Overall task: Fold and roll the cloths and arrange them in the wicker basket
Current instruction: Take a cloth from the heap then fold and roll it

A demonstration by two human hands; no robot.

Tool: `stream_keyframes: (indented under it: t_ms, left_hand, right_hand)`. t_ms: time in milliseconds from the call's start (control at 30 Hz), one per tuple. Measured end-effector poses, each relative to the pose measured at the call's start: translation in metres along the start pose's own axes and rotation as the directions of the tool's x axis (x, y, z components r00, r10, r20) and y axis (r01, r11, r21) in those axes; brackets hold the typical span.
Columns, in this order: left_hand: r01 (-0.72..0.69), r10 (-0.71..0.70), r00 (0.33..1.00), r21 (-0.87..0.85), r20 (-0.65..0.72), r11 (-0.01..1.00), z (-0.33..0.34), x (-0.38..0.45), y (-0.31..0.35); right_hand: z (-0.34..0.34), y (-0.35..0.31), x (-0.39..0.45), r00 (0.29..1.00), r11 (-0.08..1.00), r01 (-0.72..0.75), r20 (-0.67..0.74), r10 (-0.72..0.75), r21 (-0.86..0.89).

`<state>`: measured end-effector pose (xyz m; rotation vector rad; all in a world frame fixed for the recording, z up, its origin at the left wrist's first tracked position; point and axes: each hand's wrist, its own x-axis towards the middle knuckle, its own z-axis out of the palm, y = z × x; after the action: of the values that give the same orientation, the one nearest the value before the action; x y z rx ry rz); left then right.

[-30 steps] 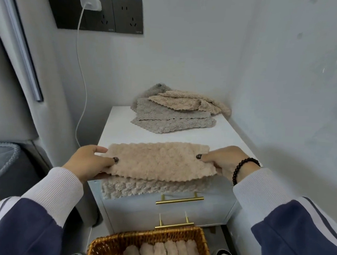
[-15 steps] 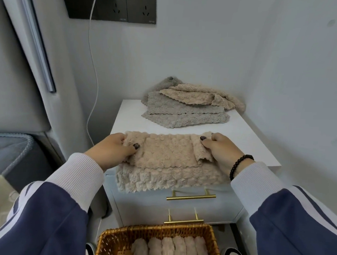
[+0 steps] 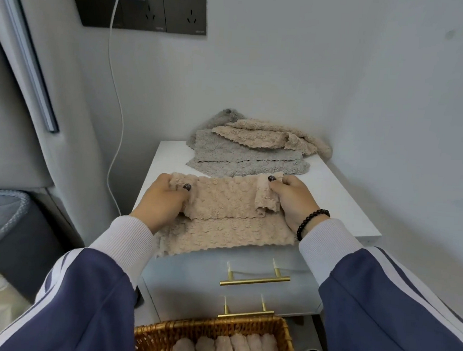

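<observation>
while the beige cloth (image 3: 223,210) lies across the front edge of the white counter (image 3: 332,197), its upper layer folded down over a lower layer that hangs a little past the edge, both hands grasp its top corners. the left hand (image 3: 164,198) pinches the left corner, thumb on top with fingers curled under the fabric, and the right hand (image 3: 291,198) pinches the right corner, where a small flap of cloth is turned inward and hangs beside the thumb. a black bead bracelet (image 3: 311,221) circles the right wrist. behind the beige cloth, near the back wall, a loose pile of grey and beige cloths (image 3: 248,152) sits on the same counter, just beyond the hands. below the counter's drawer front with its gold handles (image 3: 255,278), the wicker basket (image 3: 215,329) stands on the floor, holding a row of rolled cloths (image 3: 227,350) side by side. a white cable (image 3: 116,87) runs down the wall from a charger in the dark socket panel (image 3: 164,8).
</observation>
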<state>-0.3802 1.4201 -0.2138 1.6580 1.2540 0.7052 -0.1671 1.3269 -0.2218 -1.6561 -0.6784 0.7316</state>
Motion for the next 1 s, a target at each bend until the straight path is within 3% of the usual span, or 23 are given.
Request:
stream_keyframes:
  t_ms: [200, 400, 500, 567, 667, 867, 1000]
  left_hand:
    - [0.085, -0.097, 0.994, -0.222, -0.045, 0.971, -0.014, -0.006, 0.006]
    - [0.164, -0.160, 0.986, -0.246, 0.036, 0.955, -0.022, -0.022, -0.006]
    - [0.194, -0.192, 0.981, -0.196, 0.030, 0.961, -0.028, -0.026, -0.014]
    - [0.183, -0.181, 0.983, -0.173, 0.026, 0.968, -0.032, -0.027, -0.017]
    - [0.153, -0.149, 0.988, -0.133, 0.036, 0.979, -0.037, -0.031, -0.017]
    - [0.057, -0.062, 0.998, 0.238, 0.012, 0.969, -0.040, -0.041, -0.018]
    - [0.000, -0.026, 0.998, 0.373, 0.064, 0.928, -0.036, -0.047, -0.015]
  right_hand:
    - [-0.026, -0.005, -0.007, 0.984, 0.993, 0.042, -0.166, -0.060, -0.111]
    - [-0.040, 0.000, -0.021, 0.990, 0.981, -0.019, -0.141, -0.009, -0.194]
    - [-0.044, 0.010, -0.027, 0.993, 0.962, -0.075, -0.108, 0.048, -0.262]
    - [-0.046, 0.013, -0.027, 0.993, 0.919, -0.045, -0.117, -0.002, -0.391]
    - [-0.046, 0.011, -0.031, 0.995, 0.895, 0.007, -0.090, -0.052, -0.446]
    - [-0.047, 0.012, -0.034, 0.992, 0.892, 0.001, -0.112, -0.058, -0.452]
    - [-0.048, 0.011, -0.033, 0.992, 0.892, -0.017, -0.120, -0.041, -0.451]
